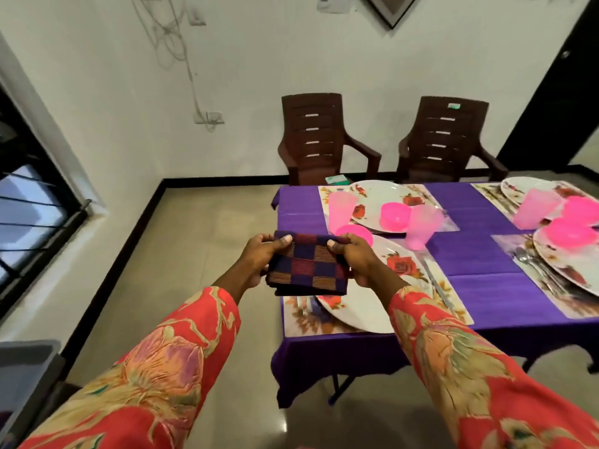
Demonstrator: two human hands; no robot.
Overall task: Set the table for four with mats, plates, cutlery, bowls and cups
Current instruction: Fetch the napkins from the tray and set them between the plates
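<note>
Two hands: left hand (259,254) and right hand (351,256) held one folded checked cloth of navy, red and orange squares (308,266) between them, above the near left corner of the counter.
Left fingers: thumb lay on the cloth's upper face, fingers curled round its left edge, clamped on the cloth.
Right fingers: thumb pressed on top near the far right corner, fingers curled under the right edge, clamped on the cloth.
Sleeves: both arms wore red sleeves with a gold and green flower print (168,361).
Counter: covered by a purple tablecloth (479,254); four floral mats lay on it, each bearing a white round plate with a rose print.
Near left setting: plate (369,306) partly hidden by the cloth and right hand; a pink plastic bowl (356,233) showed just behind the hands; cutlery (436,283) lay right of the plate.
Far left setting: plate (385,202) carried a pink bowl (393,215); a translucent pink cup (340,209) stood at its left, another (421,226) at its right.
Right settings: two plates with pink bowls, one pink cup (534,209), cutlery at the near plate's left.
Chairs: two brown plastic armchairs (324,140) stood by the far wall, behind the counter.
</note>
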